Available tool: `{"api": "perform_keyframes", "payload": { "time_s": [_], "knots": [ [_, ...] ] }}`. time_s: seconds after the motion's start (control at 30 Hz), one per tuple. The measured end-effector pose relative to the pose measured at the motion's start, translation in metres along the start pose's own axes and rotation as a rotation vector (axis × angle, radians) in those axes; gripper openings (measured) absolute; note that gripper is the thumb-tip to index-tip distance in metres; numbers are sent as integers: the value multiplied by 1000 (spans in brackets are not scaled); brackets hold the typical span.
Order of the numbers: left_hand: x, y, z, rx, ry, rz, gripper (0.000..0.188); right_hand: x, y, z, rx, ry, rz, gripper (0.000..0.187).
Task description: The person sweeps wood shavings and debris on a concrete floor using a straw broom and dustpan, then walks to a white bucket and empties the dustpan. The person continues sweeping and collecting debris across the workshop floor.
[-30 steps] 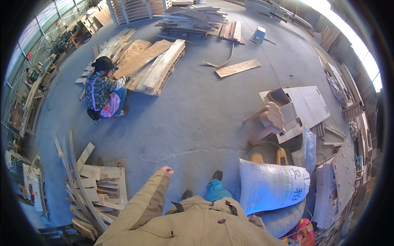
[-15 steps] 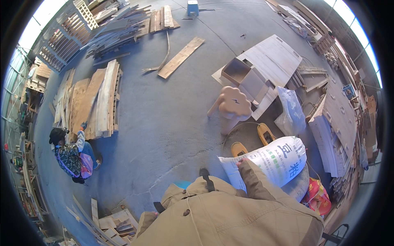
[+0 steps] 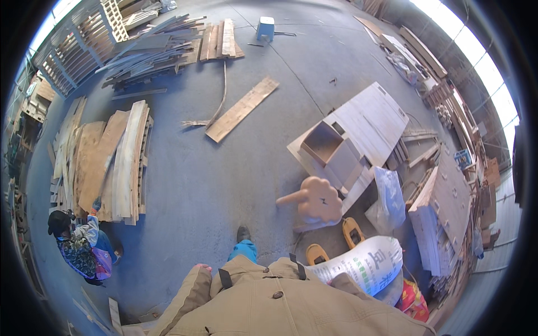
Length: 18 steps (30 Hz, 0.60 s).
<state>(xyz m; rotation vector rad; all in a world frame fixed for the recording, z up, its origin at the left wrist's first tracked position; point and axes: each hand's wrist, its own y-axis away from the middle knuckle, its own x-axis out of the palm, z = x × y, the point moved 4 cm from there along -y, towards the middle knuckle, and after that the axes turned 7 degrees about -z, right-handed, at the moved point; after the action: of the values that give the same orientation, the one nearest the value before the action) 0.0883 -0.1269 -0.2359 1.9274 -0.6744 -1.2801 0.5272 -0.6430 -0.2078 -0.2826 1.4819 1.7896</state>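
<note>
My left hand (image 3: pixel 204 267) shows only as a bit of fingers at the end of its tan sleeve, in front of my coat; how the fingers lie is hidden. My right sleeve (image 3: pixel 348 284) reaches over the near edge of a plump white sack (image 3: pixel 367 262) with printing, and the hand itself does not show. Beyond the sack are two yellow pieces with dark openings, one nearer (image 3: pixel 317 255) and one farther (image 3: pixel 353 233). A peach cloud-topped stool (image 3: pixel 320 203) stands past them. My left leg in blue trousers (image 3: pixel 244 251) is stretched forward.
An opened cardboard box (image 3: pixel 325 144) rests on a pale panel (image 3: pixel 370 120). Stacked boards (image 3: pixel 440 215) line the right. At left a person (image 3: pixel 84 246) touches a plank pile (image 3: pixel 106 162). One plank (image 3: pixel 242 109) and a blue stool (image 3: pixel 265 28) lie farther out.
My left leg has come forward and my left sleeve has swung up into fuller view. My right hand, earlier seen against the sack, is now hidden. The surroundings sit lower in view.
</note>
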Motion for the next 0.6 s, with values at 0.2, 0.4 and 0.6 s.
{"api": "perform_keyframes", "payload": {
  "time_s": [0.2, 0.4, 0.6],
  "knots": [
    [-86, -57, -158, 244, 102, -99, 38, -23, 5, 103, 87, -131, -8, 32],
    [-106, -127, -205, 192, 350, -98, 39, -25, -56, 229, 108, -239, 3, 31],
    [-108, -130, -196, 70, 31, -114, 37, -9, -214, 309, -117, -9, 100, 36]
  ]
}}
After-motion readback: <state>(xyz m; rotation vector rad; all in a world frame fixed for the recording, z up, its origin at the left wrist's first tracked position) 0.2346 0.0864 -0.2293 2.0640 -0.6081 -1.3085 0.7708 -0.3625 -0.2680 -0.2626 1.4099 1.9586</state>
